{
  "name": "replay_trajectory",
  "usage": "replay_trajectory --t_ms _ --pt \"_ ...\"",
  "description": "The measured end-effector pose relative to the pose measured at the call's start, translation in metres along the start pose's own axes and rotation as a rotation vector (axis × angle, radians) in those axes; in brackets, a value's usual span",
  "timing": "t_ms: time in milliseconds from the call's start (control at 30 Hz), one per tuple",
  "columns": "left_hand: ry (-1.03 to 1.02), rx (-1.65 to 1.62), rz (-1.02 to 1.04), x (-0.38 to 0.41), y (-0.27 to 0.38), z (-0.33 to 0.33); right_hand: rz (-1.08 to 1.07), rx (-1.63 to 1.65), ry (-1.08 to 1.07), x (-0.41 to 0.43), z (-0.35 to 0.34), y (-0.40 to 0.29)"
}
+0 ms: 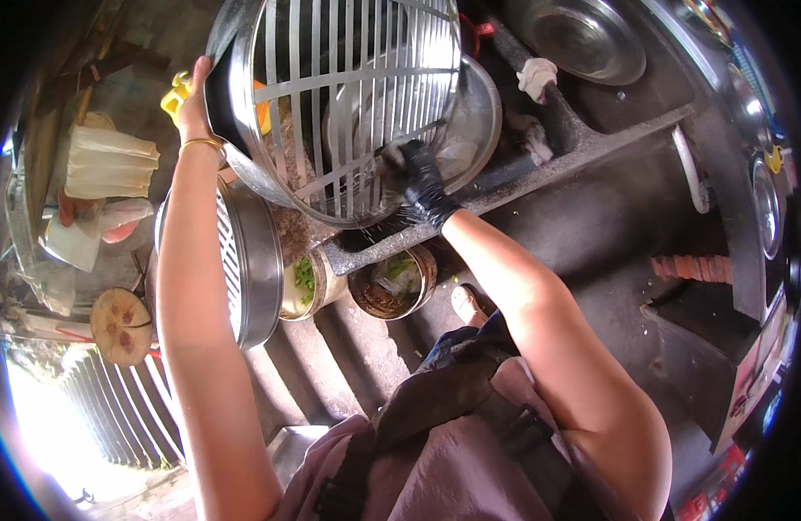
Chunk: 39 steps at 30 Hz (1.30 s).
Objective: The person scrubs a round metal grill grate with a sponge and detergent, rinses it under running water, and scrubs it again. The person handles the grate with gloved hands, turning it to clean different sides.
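My left hand (193, 101), bare with a yellow bangle at the wrist, grips the left rim of a large round metal steamer tier (244, 140) with a slatted bottom. The tier is tilted up over a basin (488, 124) with water in it. My right hand (419, 170), in a black glove, presses a dark scrubber, partly hidden by the fingers, against the slats at the lower right. A yellow plastic object (174, 98) shows beside my left hand; whether the hand touches it I cannot tell.
Another slatted metal tier (260, 273) stands below left. Two buckets (322, 286) (428, 286) with green scraps are under the sink edge (531, 182). A metal bowl (583, 39) lies at upper right, a white cloth (537, 77) on the sink divider. A wooden round (121, 325) is at left.
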<state>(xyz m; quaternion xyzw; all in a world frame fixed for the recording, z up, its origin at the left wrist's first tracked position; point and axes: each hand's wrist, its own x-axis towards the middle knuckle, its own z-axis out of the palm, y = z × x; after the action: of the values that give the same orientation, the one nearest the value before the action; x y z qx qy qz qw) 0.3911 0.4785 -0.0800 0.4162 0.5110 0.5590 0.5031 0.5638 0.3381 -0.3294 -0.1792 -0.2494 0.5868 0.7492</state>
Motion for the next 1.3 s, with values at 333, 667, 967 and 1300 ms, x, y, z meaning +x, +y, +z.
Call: replay_trajectory --t_ms 333,667,967,1300 --pt "-0.074 -0.407 -0.071 0.014 -0.006 -0.012 -0.423 -1.132 -0.495 -0.009 0.008 0.013" --pt "0.161 0.095 -0.048 -0.070 -0.142 -0.126 -0.245 -1.227 -0.151 0.011 -0.064 0.005" --pt "0.167 -0.080 0.106 -0.125 -0.148 -0.071 0.107 -0.992 0.133 0.006 -0.032 -0.059" --pt "-0.149 0.291 -0.079 -0.104 0.011 0.050 -0.462 -1.034 0.209 0.061 0.051 -0.210"
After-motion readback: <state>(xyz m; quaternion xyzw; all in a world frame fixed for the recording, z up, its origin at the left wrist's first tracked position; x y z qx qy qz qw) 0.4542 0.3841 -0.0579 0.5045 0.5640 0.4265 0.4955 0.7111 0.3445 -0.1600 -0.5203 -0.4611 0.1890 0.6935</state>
